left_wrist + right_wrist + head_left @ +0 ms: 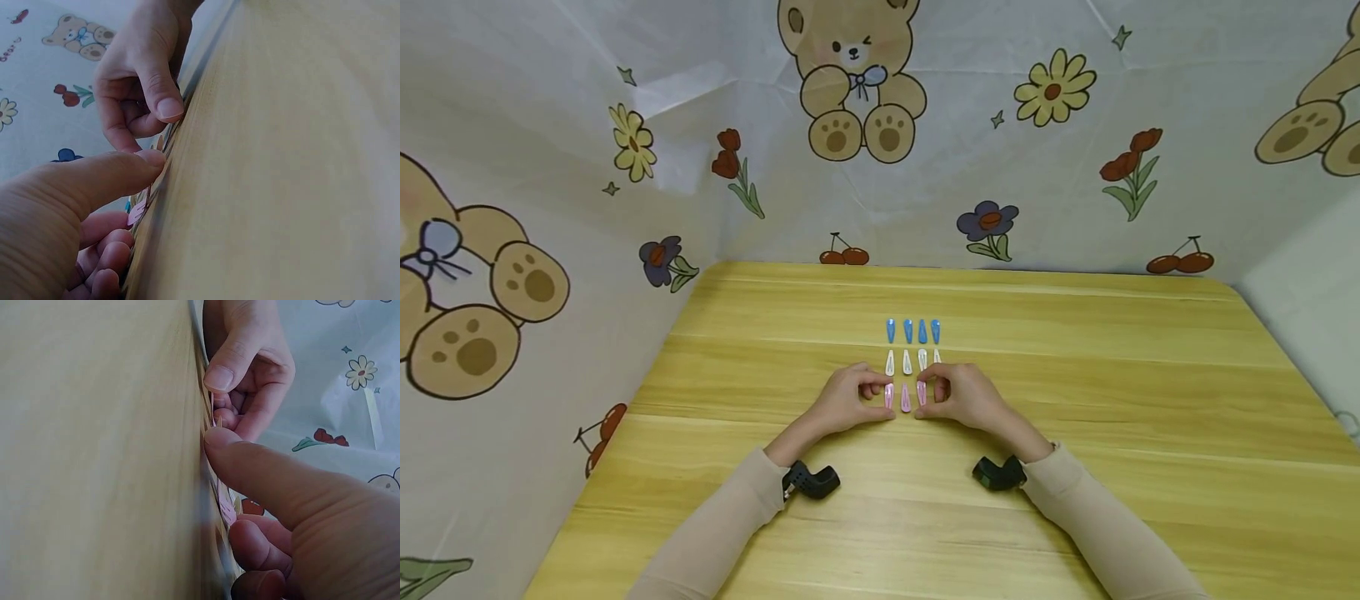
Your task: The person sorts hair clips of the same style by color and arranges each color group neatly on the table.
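Note:
My left hand (852, 400) pinches a pink snap hair clip (889, 397) lengthwise, thumb at its near end and forefinger at its far end. The right hand (964, 395) holds another pink clip (922, 393) the same way. Between the two lies a third pink clip (906, 398), untouched. In the left wrist view, a pink clip (136, 214) shows between the left thumb (119, 178) and fingertips. The right wrist view has a pink clip (226, 509) by the right fingertips, below the thumb (250, 459). Other fingers on both hands are curled in.
Beyond the pink clips runs a row of white clips (907, 362), its rightmost partly behind the right hand. Farther back is a row of several blue clips (908, 331). All lie on a wooden table (1075, 350), with a bear-patterned cloth (955, 167) hanging behind and at the sides.

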Available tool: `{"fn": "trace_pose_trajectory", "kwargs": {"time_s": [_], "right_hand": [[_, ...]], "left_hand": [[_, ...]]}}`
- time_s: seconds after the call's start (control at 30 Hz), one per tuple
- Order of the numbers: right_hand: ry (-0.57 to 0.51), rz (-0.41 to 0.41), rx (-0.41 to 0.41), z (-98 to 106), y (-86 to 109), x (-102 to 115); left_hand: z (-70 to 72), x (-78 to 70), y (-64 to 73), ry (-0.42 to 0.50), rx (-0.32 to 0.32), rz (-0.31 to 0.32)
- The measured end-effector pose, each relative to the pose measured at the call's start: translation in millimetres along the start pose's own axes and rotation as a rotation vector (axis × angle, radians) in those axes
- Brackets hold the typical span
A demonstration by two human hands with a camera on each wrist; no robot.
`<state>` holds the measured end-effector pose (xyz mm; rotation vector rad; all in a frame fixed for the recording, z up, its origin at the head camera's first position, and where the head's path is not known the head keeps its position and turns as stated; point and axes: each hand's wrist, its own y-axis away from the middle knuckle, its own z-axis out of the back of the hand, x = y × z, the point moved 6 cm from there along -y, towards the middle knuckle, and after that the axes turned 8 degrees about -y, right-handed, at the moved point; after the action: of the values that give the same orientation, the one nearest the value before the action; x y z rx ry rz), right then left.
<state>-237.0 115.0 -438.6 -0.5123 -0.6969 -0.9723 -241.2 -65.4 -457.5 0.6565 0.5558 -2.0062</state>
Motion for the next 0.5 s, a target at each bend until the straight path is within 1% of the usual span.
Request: {"fn": "trace_pose_trajectory", "kwargs": {"time_s": [0.3, 0.5], "right_hand": [[-0.015, 0.001, -0.004, 1.3, 2.3, -0.5], [-0.1, -0.033, -0.023, 8.2, 6.3, 1.6]], "left_hand": [[0.3, -2.1, -0.1, -0.012, -0.005, -0.016], [0.1, -1.5, 0.6, -0.008, -0.005, -0.012]]}}
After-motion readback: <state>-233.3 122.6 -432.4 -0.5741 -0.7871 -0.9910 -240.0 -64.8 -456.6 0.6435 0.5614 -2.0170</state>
